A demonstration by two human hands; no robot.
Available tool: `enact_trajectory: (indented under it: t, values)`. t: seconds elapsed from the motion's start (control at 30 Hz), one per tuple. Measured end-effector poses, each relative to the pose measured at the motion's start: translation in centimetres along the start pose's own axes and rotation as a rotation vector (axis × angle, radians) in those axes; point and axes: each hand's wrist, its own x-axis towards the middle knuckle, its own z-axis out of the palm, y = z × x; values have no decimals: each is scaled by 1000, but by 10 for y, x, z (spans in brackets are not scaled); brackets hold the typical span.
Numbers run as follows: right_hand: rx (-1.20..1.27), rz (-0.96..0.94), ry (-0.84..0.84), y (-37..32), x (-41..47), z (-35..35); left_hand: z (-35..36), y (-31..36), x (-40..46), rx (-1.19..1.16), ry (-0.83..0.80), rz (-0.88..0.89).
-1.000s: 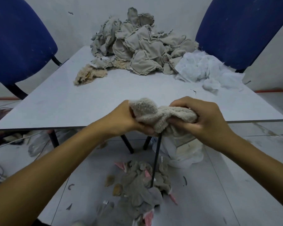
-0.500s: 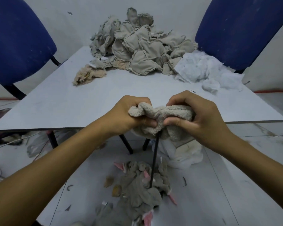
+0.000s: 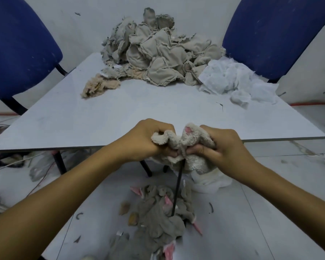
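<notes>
Two-handed squeeze on a fuzzy beige plush piece [image 3: 180, 145], held in the air right at the near edge of the table [image 3: 83, 121]: left hand [image 3: 146, 141] curled tight round its left end, right hand [image 3: 227, 147] bunched round the right end. Shows a pink patch on top and has a thin black rod [image 3: 177, 192] sticking out below, pointing down at a pile of grey scraps [image 3: 158, 222] on the floor. Far end of the table: heap of beige fabric [image 3: 158, 57] and white stuffing [image 3: 231, 79].
</notes>
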Motion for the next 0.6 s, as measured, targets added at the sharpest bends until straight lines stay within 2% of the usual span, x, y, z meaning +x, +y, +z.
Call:
enact_trajectory:
  t: [0.1, 0.17, 0.27, 0.33, 0.47, 0.53, 0.6]
  values:
    - [-57, -14, 28, 1, -3, 5, -3, 10, 1, -141, -5, -8]
    - [-69, -43, 54, -1, -1, 4, 0, 17, 1, -126, 6, 62]
    - [-116, -100, 134, -5, 0, 1, 5, 25, 3, -135, 143, 170]
    - [-125, -82, 104, 1, -5, 5, 6, 26, 2, -83, 203, 203]
    - [-14, 115, -179, 8, -16, 20, 13, 15, -2, 147, 88, 135]
    - [-11, 98, -189, 7, -13, 20, 8, 12, -4, 196, 66, 153]
    - [51, 89, -90, 3, -10, 15, 1, 14, -5, 154, 50, 151]
